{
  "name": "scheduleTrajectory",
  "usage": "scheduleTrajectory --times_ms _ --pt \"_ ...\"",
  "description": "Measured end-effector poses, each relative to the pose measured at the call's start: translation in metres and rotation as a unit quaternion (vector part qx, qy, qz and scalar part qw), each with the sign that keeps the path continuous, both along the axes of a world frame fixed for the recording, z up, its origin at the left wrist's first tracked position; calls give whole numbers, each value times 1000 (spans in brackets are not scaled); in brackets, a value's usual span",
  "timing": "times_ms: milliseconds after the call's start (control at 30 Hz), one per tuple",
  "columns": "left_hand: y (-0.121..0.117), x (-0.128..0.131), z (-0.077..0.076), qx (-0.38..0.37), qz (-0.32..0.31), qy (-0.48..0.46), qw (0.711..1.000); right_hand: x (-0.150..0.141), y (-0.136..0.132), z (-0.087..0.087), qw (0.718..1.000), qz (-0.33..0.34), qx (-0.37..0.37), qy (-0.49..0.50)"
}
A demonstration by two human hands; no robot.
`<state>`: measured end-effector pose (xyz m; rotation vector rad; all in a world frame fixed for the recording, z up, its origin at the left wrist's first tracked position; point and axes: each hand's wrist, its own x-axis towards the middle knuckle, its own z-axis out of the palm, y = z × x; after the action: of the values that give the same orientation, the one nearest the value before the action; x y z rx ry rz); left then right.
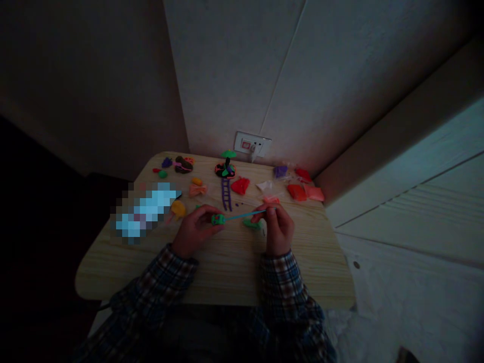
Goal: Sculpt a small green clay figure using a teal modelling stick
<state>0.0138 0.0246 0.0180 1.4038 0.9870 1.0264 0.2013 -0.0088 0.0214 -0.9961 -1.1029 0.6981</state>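
**Blue-and-brown plaid sleeves [282, 282] flank a small green clay-like piece [218, 219]**

The piece, marked with red and dark spots, is just below the frame's middle, gripped between the thumb and fingers of the left hand [194, 229]. Right of centre, the right hand [279, 227] pinches a thin blue stick [245, 215]; its far end meets the piece or stops just beside it, I cannot tell which. Farther up the centre, a purple ladder-shaped strip [226, 194] lies on the pale wood-grain table [227, 277], below a black-and-pink model with a green top [228, 169].
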Motion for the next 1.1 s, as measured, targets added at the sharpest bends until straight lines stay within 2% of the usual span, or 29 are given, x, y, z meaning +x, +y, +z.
scheduleTrajectory --times_ms 400,667,1100 --pt "1 -4 -7 156 36 58 985 1 -6 -2 993 -63 22 -101" --pt "1 -3 -5 170 40 78 981 4 -5 -3 991 -52 20 -119" --pt "2 -4 -10 162 40 85 982 4 -4 -1 994 -28 0 -103"
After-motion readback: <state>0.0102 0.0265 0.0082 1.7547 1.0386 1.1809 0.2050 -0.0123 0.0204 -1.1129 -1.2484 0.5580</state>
